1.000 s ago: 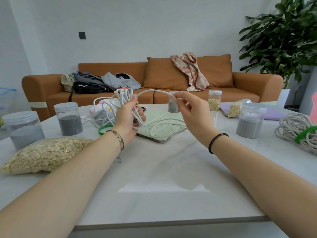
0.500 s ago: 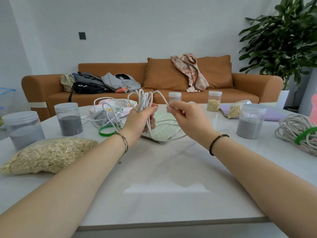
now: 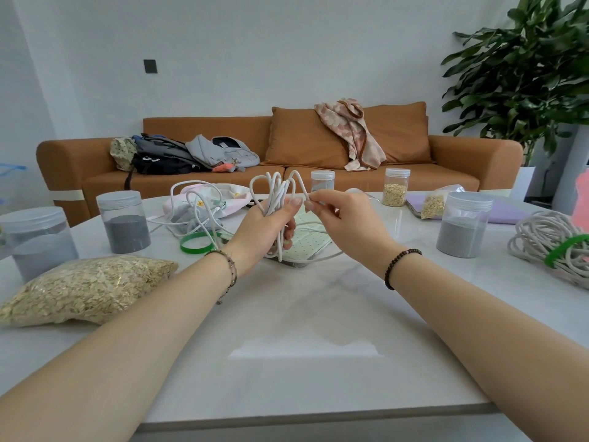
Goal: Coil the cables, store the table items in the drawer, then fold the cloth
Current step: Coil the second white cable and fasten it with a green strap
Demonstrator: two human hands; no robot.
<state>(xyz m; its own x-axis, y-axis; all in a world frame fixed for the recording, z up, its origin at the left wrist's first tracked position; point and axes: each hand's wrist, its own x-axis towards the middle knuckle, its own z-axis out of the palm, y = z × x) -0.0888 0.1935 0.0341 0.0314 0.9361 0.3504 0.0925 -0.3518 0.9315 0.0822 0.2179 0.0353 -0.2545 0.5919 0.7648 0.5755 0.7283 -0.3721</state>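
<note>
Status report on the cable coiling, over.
Left hand grips white cable coil. Right hand pinches next loop at top. Loose cable lies over pouch behind left hand.

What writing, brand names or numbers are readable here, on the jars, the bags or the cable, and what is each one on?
No text here can be read.
Black bag on the sofa: small white marks, too blurred to read.
Jar of dark sand, oat bag, white cable: no label visible.
</note>
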